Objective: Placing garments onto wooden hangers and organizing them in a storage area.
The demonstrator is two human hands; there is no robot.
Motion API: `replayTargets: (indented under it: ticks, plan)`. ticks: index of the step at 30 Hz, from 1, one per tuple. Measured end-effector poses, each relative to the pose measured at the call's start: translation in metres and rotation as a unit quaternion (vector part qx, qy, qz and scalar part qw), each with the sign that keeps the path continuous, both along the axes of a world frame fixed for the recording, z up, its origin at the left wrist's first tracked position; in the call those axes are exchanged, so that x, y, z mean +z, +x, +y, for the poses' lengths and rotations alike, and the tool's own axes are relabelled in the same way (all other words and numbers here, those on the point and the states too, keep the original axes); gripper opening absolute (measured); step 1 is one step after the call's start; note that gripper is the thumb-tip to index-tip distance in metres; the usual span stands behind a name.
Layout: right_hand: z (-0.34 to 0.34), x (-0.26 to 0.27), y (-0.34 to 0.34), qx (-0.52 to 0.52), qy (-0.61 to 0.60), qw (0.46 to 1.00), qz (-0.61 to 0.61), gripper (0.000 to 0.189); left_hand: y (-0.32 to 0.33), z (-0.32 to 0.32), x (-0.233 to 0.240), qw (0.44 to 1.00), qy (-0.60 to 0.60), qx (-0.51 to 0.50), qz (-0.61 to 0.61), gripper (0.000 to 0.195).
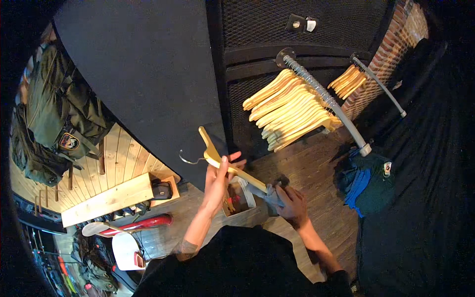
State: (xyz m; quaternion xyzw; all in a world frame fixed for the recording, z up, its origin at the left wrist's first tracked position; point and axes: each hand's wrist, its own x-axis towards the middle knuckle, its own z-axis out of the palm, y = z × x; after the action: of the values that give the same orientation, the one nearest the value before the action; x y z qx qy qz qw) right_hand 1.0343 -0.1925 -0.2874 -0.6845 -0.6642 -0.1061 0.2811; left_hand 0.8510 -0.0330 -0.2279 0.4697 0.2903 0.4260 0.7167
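Note:
A wooden clothes hanger [250,179] lies slantwise between my two hands, its metal hook [188,160] pointing left. My left hand [219,177] grips it near the middle, thumb along the wood and some fingers spread behind. Around the hanger's lower right end my right hand [292,203] presses a grey cloth [272,196] against the wood. Part of that end is hidden by the cloth and fingers. Beneath the hanger, an open box [239,209] with several small items stands on the floor.
A grey rail [343,120] ahead to the right carries many wooden hangers [293,107]. Farther right, a second rail [382,83] holds more hangers [348,81]. A dark panel [148,74] rises at left, near backpacks [63,107] and a wooden bench [111,198]. Dark fabric [415,208] covers the right side.

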Motion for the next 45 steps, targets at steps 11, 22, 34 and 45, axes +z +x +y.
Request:
replayTargets:
  ticks: [11,22,34,45]
  plan:
    - [-0.026,0.014,0.031,0.090,-0.091,0.989,0.072,0.049,0.005,-0.013,-0.022,0.998,-0.020,0.011,0.059,0.027]
    - [-0.079,0.008,0.089,-0.089,0.082,0.943,0.311,0.036,-0.005,-0.018,-0.022,0.983,0.130,0.024,0.128,0.033]
    - [0.049,0.100,-0.014,0.152,0.004,0.981,0.118,0.063,-0.028,-0.037,0.012,0.840,0.340,-0.094,0.413,0.038]
    - [0.048,0.065,-0.018,0.120,-0.189,0.974,-0.016,0.044,-0.084,0.011,-0.013,0.837,0.371,-0.045,0.399,0.033]
